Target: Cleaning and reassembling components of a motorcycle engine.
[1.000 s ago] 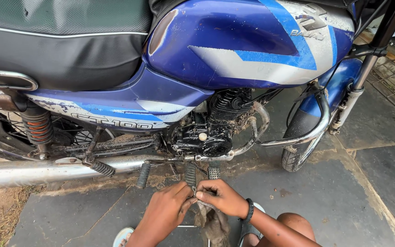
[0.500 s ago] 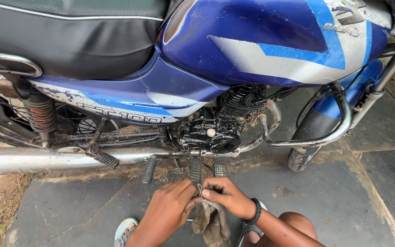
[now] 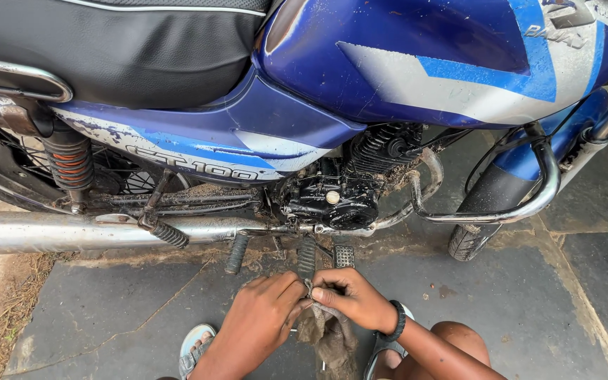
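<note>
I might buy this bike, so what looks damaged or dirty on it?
The blue side panel has chipped, worn paint along its lower edge. Mud cakes the engine and exhaust bend. The fuel tank is dusty. Both hands, left hand and right hand, hold a grimy rag.

Both forearms are bare, with no sleeves reaching into view. The left hand [image 3: 265, 317] wears nothing: no ring, no band, no glove. The right hand [image 3: 352, 299] is bare too, but a black band [image 3: 397, 322] circles its wrist, narrow and dark, like a watch strap or bracelet. A bare knee [image 3: 462, 338] shows beside the right forearm. On the foot below, a light blue sandal [image 3: 195, 347] with a grey strap.
</note>
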